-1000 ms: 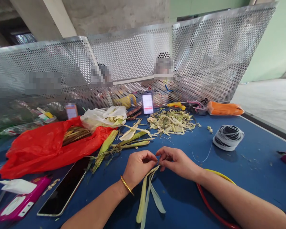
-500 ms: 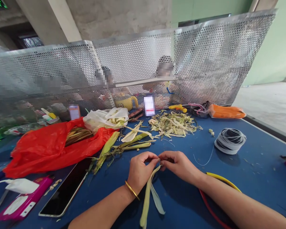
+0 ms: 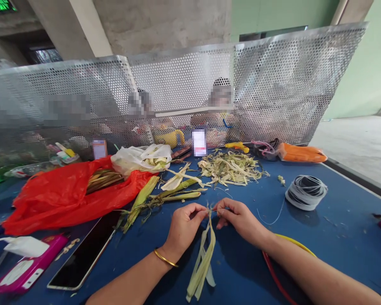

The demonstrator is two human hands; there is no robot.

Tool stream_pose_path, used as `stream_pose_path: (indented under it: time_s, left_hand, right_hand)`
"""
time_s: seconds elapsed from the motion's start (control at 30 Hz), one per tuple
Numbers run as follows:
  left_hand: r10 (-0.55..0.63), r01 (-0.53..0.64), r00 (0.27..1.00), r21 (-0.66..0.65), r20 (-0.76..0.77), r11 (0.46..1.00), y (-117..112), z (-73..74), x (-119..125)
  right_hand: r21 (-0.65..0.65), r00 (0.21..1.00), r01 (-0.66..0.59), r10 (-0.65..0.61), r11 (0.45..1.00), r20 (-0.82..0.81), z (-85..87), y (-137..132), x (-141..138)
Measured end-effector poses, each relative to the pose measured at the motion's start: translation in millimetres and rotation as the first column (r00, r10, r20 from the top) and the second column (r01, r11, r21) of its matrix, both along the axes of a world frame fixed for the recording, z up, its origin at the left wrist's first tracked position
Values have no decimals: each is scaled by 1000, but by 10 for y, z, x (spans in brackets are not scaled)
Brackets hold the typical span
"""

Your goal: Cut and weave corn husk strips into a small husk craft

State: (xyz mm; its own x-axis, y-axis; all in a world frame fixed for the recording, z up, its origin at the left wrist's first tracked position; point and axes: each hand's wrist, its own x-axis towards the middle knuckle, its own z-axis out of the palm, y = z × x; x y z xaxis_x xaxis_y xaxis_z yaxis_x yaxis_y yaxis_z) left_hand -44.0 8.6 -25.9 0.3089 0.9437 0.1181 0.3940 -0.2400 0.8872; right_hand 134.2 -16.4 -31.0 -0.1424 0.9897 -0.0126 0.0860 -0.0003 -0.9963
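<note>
My left hand (image 3: 184, 226) and my right hand (image 3: 238, 219) meet over the blue table (image 3: 336, 237), both pinching the top end of a bundle of pale green leaf strips (image 3: 204, 260). The strips hang down toward me from the fingertips and lie on the table. A gold bangle (image 3: 165, 258) is on my left wrist. A thin white thread (image 3: 273, 217) runs from near my right hand to a coil of grey-white string (image 3: 306, 192) at the right.
A red plastic bag (image 3: 66, 195) with leaves, a white bag (image 3: 141, 157), loose green leaves (image 3: 165, 195) and a heap of leaf scraps (image 3: 230, 166) lie behind my hands. Phones (image 3: 82, 254) lie at the left. A red-yellow hoop (image 3: 284, 271) lies under my right arm. People sit behind the perforated metal screen (image 3: 184, 84).
My hands have drawn slightly apart at the strips' top end, and the strips now hang closer together in one bundle. The view has tilted slightly.
</note>
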Motion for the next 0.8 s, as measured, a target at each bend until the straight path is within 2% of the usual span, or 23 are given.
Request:
stream_pose_path:
  time_s: [0.07,0.17,0.27,0.37,0.43,0.5,0.6,0.7,0.8]
  left_hand:
    - [14,-13,998,18,-62,1000,32,-13,-24]
    - [57,-44,970,60,-236,997,79,-33,-45]
    - [38,-23,949,52,-314,998,113,-48,-46]
    - [1,12,954,41,-299,999,137,-68,-44]
    - [-10,10,976,-2,-216,1000,150,-79,-46]
    - [17,-22,998,-79,-64,997,153,-76,-44]
    - [64,-25,983,-220,171,975,126,-38,-25]
    - [51,75,936,-338,350,938,77,3,10]
    - [25,205,865,-400,501,893,48,-1,41]
  right_hand:
    - [52,999,24,-25,998,22,30,1,21]
    - [150,998,21,-31,988,63,89,-17,40]
    - [106,997,-72,71,992,7,126,-48,23]
    - [25,977,-201,202,979,-71,137,-65,-1]
    - [5,974,-209,209,978,-93,133,-55,-5]
    - [10,984,-158,158,987,-82,123,-31,0]
    - [31,995,-90,91,995,-31,100,10,7]
    - [40,995,-95,95,995,10,93,22,-6]
    - [53,990,-124,120,991,75,109,-1,-32]
